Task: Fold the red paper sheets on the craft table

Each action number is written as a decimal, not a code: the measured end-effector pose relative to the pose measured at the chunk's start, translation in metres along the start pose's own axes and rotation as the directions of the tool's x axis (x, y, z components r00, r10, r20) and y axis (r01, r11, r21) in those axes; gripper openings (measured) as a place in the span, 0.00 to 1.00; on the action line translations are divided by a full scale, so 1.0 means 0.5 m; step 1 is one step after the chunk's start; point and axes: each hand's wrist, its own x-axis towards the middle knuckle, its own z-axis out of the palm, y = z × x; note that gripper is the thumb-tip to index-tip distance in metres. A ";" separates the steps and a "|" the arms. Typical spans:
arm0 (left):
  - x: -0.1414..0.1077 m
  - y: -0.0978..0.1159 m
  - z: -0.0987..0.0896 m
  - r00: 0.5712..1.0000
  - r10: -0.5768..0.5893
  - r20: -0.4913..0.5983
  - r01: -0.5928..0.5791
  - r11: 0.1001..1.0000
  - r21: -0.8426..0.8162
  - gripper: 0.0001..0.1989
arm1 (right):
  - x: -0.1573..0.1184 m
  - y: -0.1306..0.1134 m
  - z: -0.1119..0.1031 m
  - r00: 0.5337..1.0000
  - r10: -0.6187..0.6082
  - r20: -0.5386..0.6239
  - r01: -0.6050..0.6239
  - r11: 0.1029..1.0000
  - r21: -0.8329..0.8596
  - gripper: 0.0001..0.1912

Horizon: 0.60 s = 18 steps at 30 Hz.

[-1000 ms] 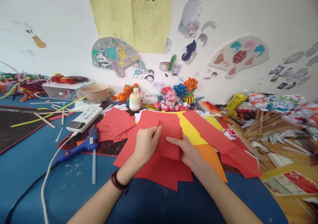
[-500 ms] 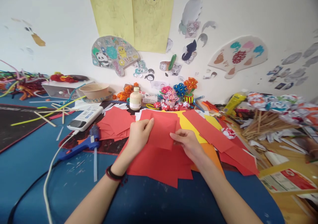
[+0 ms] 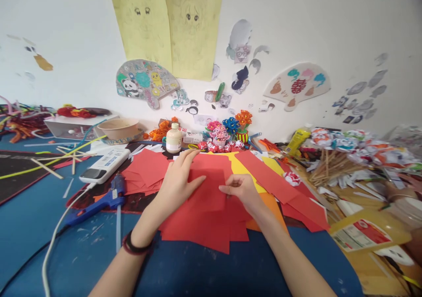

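Note:
A small square of red paper (image 3: 212,191) is between my two hands, just over a pile of larger red sheets (image 3: 198,231). Its right edge is pinched between the thumb and fingers of my right hand (image 3: 243,192). My left hand (image 3: 176,180) is open at the paper's left side, with the fingers stretched forward and the thumb apart over the sheet. Whether the left fingertips touch the paper I cannot tell. More red pieces (image 3: 150,167) lie to the left, and long red strips (image 3: 273,178) to the right.
A blue glue gun (image 3: 99,207) and a white device with a cable (image 3: 105,165) lie at left. Behind the paper stand a cream bottle (image 3: 174,139) and pipe-cleaner flowers (image 3: 231,128). Wrapped sticks (image 3: 326,163) and a yellowish container (image 3: 369,231) are at right.
My left hand has let go of the small red sheet's left side and opened, fingers extended. The sheet is lower. My right hand still pinches its right edge. The view has shifted slightly.

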 end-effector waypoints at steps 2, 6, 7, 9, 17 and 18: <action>0.000 0.022 -0.012 0.990 0.116 0.077 -0.122 0.990 0.077 0.22 | -0.007 -0.007 0.004 0.994 -0.013 0.107 0.020 0.998 -0.064 0.16; 0.009 0.057 -0.022 0.932 0.182 0.313 -0.219 0.972 0.088 0.06 | -0.015 -0.015 0.011 0.961 0.061 0.269 -0.025 0.990 -0.137 0.16; 0.013 0.062 -0.020 0.917 0.174 0.359 -0.207 0.977 0.056 0.05 | -0.016 -0.015 0.012 0.951 0.083 0.299 -0.044 0.990 -0.137 0.16; 0.019 0.066 -0.013 0.883 0.179 0.434 -0.180 0.983 -0.039 0.04 | -0.016 -0.013 0.014 0.931 0.112 0.347 -0.072 0.989 -0.125 0.16; 0.028 0.036 -0.001 0.733 0.163 0.661 0.113 0.928 -0.354 0.07 | -0.018 -0.001 0.018 0.896 0.151 0.417 -0.098 0.984 -0.146 0.12; 0.028 0.032 -0.001 0.718 0.176 0.674 0.140 0.911 -0.387 0.07 | -0.019 -0.002 0.019 0.897 0.146 0.417 -0.092 0.985 -0.148 0.12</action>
